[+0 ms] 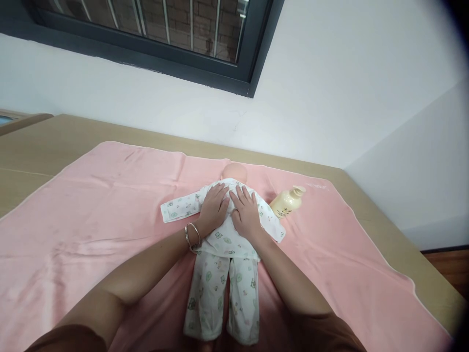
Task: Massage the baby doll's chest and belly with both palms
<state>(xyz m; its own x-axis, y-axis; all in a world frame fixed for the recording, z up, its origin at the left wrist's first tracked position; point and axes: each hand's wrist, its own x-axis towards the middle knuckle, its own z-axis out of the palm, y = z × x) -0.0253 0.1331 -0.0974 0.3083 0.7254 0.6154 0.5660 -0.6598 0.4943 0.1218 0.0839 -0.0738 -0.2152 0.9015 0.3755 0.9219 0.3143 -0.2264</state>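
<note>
A baby doll (pixel 234 171) lies on a pink blanket, its bald head pointing away from me. It wears a white patterned top (pixel 229 242) with the sleeves spread to both sides, and matching trousers (pixel 210 293) whose legs reach toward me. My left hand (pixel 213 208) rests flat on the upper left of the top, fingers stretched out; two bangles circle that wrist. On the upper right of the top lies my right hand (pixel 245 212), its fingers spread. Neither hand holds anything. Close to the doll's right-hand sleeve is a cream pump bottle (pixel 287 201), tilted to the right.
The pink blanket (pixel 120 205) covers much of a wooden table (pixel 120 131). Beyond it rises a white wall (pixel 300 107) with a dark-framed window (pixel 234 80). A wooden edge (pixel 27 120) shows at the far left.
</note>
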